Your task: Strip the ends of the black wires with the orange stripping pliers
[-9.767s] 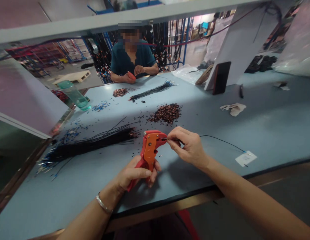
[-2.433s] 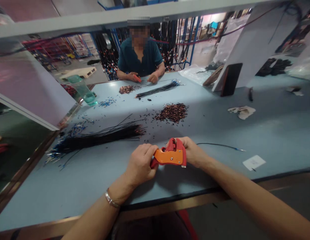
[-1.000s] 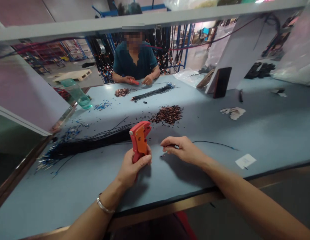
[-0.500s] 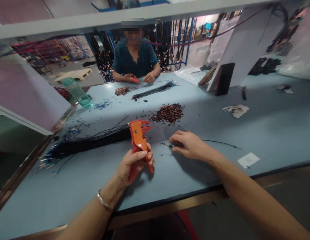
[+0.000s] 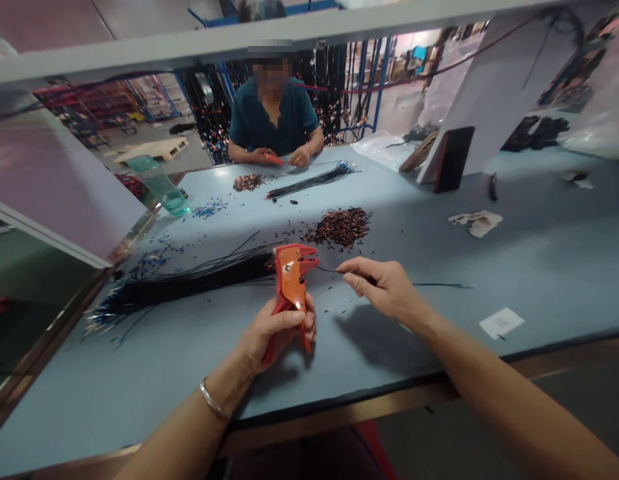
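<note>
My left hand (image 5: 284, 330) is wrapped round the handles of an orange and red wire stripper (image 5: 292, 273), held upright over the table with its jaws pointing right. Between thumb and fingers, my right hand (image 5: 376, 283) pinches a thin black wire (image 5: 436, 285). The wire's left end reaches the stripper's jaws; I cannot tell whether it is inside them. Its other end, with a blue and silver tip, stretches right behind the hand. A thick bundle of black wires (image 5: 189, 283) lies left of the stripper. Behind the hands is a heap of short black and copper scraps (image 5: 339, 227).
Across the table (image 5: 389, 360) a person (image 5: 272, 120) holds a red tool near a smaller wire bundle (image 5: 309, 181). A green bottle (image 5: 162, 187) stands at the left. To the right are a phone (image 5: 454, 160), torn white scraps (image 5: 479, 222) and a paper label (image 5: 502, 323).
My right hand has closed on the black wire and lifted it from the table, bringing its end to the stripper. The stripper has shifted slightly right in my left hand.
</note>
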Action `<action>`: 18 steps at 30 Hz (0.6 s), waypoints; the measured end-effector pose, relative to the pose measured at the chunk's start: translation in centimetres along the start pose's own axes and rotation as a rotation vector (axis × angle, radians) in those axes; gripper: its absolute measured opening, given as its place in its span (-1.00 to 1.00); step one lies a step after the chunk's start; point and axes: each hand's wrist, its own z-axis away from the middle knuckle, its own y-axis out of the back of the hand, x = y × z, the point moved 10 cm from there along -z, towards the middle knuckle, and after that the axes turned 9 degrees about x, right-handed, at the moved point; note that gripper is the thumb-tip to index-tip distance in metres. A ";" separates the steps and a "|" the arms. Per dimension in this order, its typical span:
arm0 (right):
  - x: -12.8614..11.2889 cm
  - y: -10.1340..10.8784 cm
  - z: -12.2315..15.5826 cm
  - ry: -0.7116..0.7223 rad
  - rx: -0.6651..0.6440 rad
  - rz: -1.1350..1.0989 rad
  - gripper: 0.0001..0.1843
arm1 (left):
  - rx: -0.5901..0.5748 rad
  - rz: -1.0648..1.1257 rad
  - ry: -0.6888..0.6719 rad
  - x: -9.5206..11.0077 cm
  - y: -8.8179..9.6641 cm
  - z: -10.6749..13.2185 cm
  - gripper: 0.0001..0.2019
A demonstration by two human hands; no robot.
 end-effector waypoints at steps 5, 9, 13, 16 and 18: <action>-0.3 1.6 0.2 -0.016 0.179 0.018 -0.76 | 0.036 -0.171 -0.170 1.4 0.5 0.2 -0.67; -0.5 2.2 0.4 -0.027 0.233 0.017 -0.78 | 0.021 -0.382 -0.333 2.8 0.5 0.6 -0.71; -1.1 1.9 0.4 0.011 0.216 0.000 -0.79 | -0.016 -0.555 -0.369 3.2 -0.3 1.0 -0.71; -1.5 1.9 0.5 0.035 0.220 -0.020 -0.80 | 0.019 -0.683 -0.418 3.6 -0.5 1.3 -0.72; -1.6 2.0 0.6 0.037 0.236 -0.025 -0.81 | 0.054 -0.759 -0.477 4.0 -0.6 1.5 -0.73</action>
